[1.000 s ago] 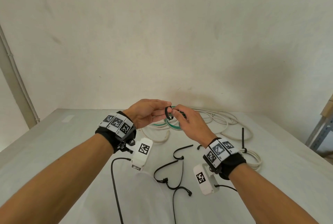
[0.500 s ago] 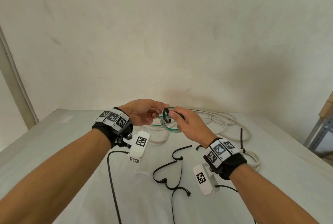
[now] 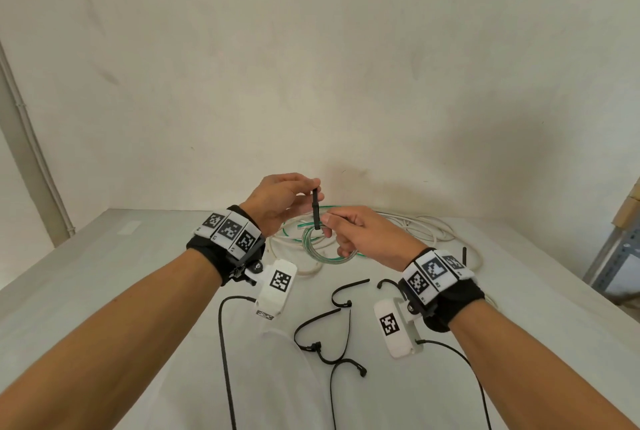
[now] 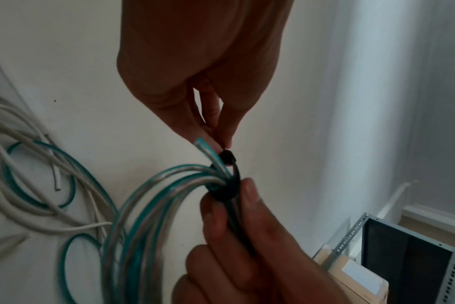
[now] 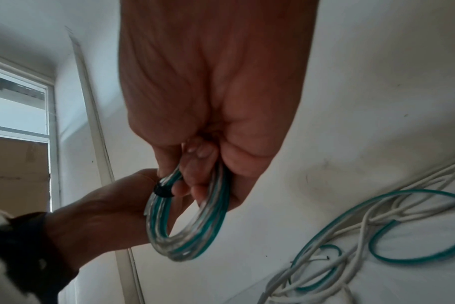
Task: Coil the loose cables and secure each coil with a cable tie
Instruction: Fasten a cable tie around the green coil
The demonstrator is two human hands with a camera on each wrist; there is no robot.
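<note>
A small coil of clear and green cable (image 3: 313,246) hangs above the table, gripped by my right hand (image 3: 327,225), whose fingers curl through it. A black cable tie (image 3: 316,208) wraps the bundle, its tail standing straight up. My left hand (image 3: 313,189) pinches the top of that tail. In the left wrist view the tie (image 4: 227,158) loops snugly round the coil (image 4: 148,205) beside the right thumb. From the right wrist the tie's band (image 5: 162,192) crosses the coil (image 5: 195,236) next to the left hand's fingers.
Loose white cables (image 3: 415,228) tangled with a green one (image 3: 287,227) lie at the back of the grey table (image 3: 138,273) by the wall. Several spare black ties (image 3: 329,325) lie between my wrists. A metal rack (image 3: 616,256) stands at the right.
My left hand has risen and drawn the tie's tail upward, so the wide black loop has closed tight round the coil. The right hand keeps its grip on the coil.
</note>
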